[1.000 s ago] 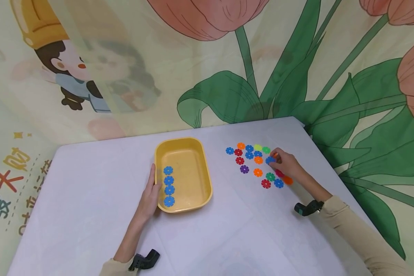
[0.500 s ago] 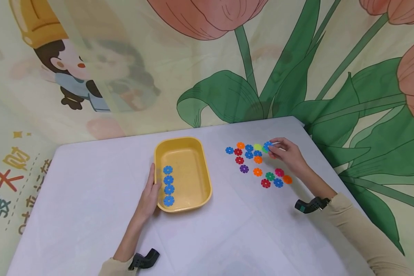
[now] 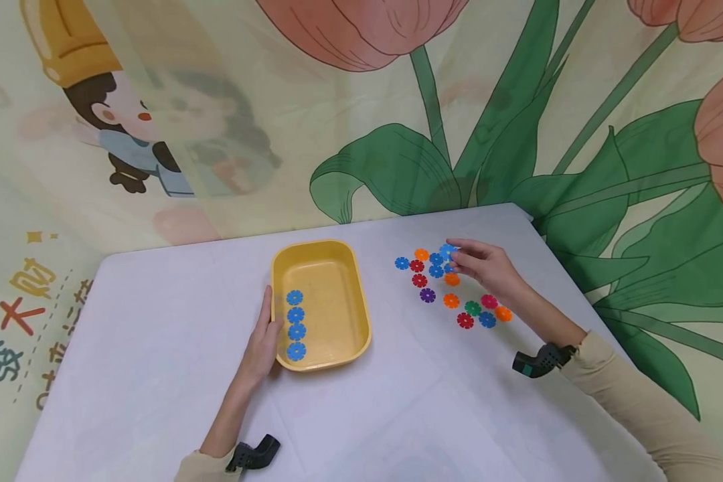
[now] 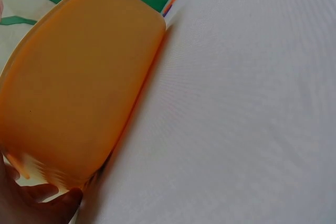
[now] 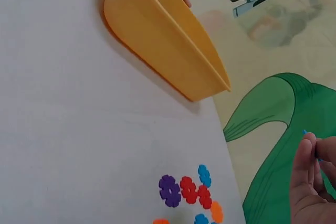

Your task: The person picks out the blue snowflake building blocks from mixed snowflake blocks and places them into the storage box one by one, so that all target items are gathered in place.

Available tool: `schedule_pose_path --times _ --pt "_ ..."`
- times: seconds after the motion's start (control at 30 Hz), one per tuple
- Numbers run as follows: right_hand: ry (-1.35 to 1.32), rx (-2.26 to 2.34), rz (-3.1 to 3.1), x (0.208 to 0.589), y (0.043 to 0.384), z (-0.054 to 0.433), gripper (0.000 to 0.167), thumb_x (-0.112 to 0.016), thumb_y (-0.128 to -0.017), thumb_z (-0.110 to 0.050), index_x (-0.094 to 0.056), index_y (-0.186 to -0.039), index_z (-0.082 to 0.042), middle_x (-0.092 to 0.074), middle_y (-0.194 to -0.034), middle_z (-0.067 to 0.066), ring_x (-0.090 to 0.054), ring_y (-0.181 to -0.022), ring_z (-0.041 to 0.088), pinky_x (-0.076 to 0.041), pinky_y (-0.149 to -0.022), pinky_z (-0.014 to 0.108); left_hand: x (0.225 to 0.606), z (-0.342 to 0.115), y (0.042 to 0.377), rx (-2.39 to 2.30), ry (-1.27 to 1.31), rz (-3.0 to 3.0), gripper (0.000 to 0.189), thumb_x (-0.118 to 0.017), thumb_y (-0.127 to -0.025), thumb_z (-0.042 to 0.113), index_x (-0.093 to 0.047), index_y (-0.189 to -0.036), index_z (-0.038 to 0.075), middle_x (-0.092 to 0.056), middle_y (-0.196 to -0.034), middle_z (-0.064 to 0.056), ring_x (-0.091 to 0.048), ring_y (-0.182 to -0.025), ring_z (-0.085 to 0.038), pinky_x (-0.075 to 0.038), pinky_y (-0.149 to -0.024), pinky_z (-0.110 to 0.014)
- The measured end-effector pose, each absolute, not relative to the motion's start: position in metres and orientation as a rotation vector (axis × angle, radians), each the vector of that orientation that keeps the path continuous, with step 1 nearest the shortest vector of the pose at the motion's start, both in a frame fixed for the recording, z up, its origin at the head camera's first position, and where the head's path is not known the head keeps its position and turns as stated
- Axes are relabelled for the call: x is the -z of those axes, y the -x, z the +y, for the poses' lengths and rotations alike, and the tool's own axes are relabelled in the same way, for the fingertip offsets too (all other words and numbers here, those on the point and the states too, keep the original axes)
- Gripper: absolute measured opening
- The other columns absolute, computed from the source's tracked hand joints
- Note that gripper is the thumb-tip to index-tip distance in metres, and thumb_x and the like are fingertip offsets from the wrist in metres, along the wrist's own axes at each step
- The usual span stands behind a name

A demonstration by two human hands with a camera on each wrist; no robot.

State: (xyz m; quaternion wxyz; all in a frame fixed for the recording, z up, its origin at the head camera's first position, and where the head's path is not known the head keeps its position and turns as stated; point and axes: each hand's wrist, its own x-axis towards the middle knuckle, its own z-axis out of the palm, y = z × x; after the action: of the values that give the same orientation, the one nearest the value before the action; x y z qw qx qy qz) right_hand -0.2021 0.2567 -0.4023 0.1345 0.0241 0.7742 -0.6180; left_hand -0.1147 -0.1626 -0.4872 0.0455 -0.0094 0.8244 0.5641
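In the head view a yellow tray lies on the white table, with a column of blue snowflake discs along its left inner side. My left hand grips the tray's left wall, its thumb over the rim. To the right, above the loose discs, my right hand pinches a blue snowflake disc between thumb and fingers. In the right wrist view only a sliver of that disc shows at the fingertips. A purple snowflake disc and several red ones lie left of the right hand.
Near the right forearm lie a green disc, a pink disc and an orange disc. The table has a white cover and meets a printed cloth backdrop at its back edge.
My right hand has picked up the blue disc from the pile's right side and carried it left and slightly toward the back. The left hand and tray stay put.
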Motion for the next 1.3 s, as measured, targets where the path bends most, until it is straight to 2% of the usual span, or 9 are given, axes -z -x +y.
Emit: schedule_pose_path --times 0.1,0.27,0.37,0.53,0.77,0.9,1.0,1.13,1.3 --pt "-0.027 1.714 2.280 0.398 0.199 0.248 0.054 -0.063 -0.092 -0.033 -0.052 -0.140 -0.011 -0.059 -0.114 -0.001 -0.068 -0.095 0.005 -0.054 -0.089 0.019 0.487 -0.162 0.115 -1.722 0.022 2.517 0.064 -0.030 -0.102 0.020 0.001 -0.157 0.027 0.002 -0.165 0.009 0.000 -0.153 -0.020 -0.005 -0.124 -0.051" --pt "0.099 1.606 2.324 0.393 0.195 0.231 0.052 -0.064 -0.092 -0.034 -0.054 -0.138 -0.011 -0.060 -0.127 0.013 -0.068 -0.094 0.005 -0.055 -0.092 0.026 0.487 -0.162 0.115 -1.720 0.022 2.522 0.064 -0.030 -0.102 0.021 0.001 -0.157 0.026 0.001 -0.165 0.009 0.000 -0.153 -0.020 -0.005 -0.124 -0.051" --pt "0.165 1.578 2.317 0.393 0.196 0.220 0.051 -0.066 -0.091 -0.034 -0.057 -0.136 -0.011 -0.063 -0.126 0.017 -0.069 -0.095 0.008 -0.054 -0.094 0.030 0.487 -0.162 0.115 -1.718 0.018 2.523 0.064 -0.030 -0.102 0.021 0.001 -0.157 0.025 0.002 -0.165 0.008 0.001 -0.153 -0.020 -0.005 -0.124 -0.051" --pt "0.203 1.492 2.339 0.389 0.200 0.194 0.048 -0.069 -0.089 -0.033 -0.061 -0.132 -0.015 -0.069 -0.116 0.012 -0.068 -0.100 0.017 -0.054 -0.096 0.040 0.487 -0.162 0.115 -1.719 0.019 2.522 0.064 -0.029 -0.101 0.020 0.002 -0.157 0.027 0.002 -0.165 0.009 0.001 -0.153 -0.020 -0.005 -0.124 -0.051" --pt "0.313 1.426 2.299 0.378 0.214 0.145 0.046 -0.072 -0.087 -0.030 -0.062 -0.130 -0.015 -0.069 -0.107 0.008 -0.070 -0.096 0.017 -0.055 -0.093 0.035 0.488 -0.162 0.116 -1.721 0.007 2.519 0.064 -0.029 -0.101 0.020 0.002 -0.157 0.026 0.003 -0.165 0.008 0.002 -0.153 -0.020 -0.004 -0.124 -0.051" --pt "0.388 1.439 2.222 0.379 0.224 0.109 0.043 -0.071 -0.088 -0.024 -0.063 -0.128 -0.010 -0.070 -0.105 0.010 -0.070 -0.100 0.026 -0.054 -0.097 0.038 0.481 -0.161 0.115 -1.727 0.004 2.493 0.064 -0.029 -0.102 0.016 0.002 -0.157 0.020 0.004 -0.165 0.004 0.003 -0.153 -0.021 -0.003 -0.124 -0.050" --pt "0.456 1.337 2.241 0.383 0.230 0.080 0.041 -0.071 -0.088 -0.020 -0.064 -0.126 -0.007 -0.071 -0.102 0.009 -0.068 -0.099 0.027 -0.055 -0.093 0.032 0.481 -0.161 0.116 -1.725 0.010 2.478 0.064 -0.029 -0.102 0.017 0.003 -0.157 0.022 0.004 -0.165 0.006 0.002 -0.153 -0.020 -0.004 -0.124 -0.050" --pt "0.606 1.139 2.327 0.394 0.238 0.045 0.040 -0.070 -0.088 -0.018 -0.065 -0.125 -0.006 -0.068 -0.097 0.007 -0.066 -0.088 0.016 -0.055 -0.083 0.022 0.486 -0.162 0.117 -1.726 0.015 2.483 0.063 -0.029 -0.103 0.021 0.003 -0.157 0.027 0.003 -0.165 0.011 0.001 -0.153 -0.020 -0.005 -0.124 -0.050" --pt "0.746 0.944 2.422 0.415 0.252 0.012 0.036 -0.068 -0.089 -0.013 -0.065 -0.123 -0.001 -0.066 -0.095 0.009 -0.061 -0.083 0.013 -0.052 -0.075 0.015 0.473 -0.161 0.112 -1.727 0.043 2.445 0.064 -0.030 -0.103 0.019 0.004 -0.157 0.025 0.003 -0.165 0.008 0.001 -0.153 -0.022 -0.005 -0.123 -0.052"
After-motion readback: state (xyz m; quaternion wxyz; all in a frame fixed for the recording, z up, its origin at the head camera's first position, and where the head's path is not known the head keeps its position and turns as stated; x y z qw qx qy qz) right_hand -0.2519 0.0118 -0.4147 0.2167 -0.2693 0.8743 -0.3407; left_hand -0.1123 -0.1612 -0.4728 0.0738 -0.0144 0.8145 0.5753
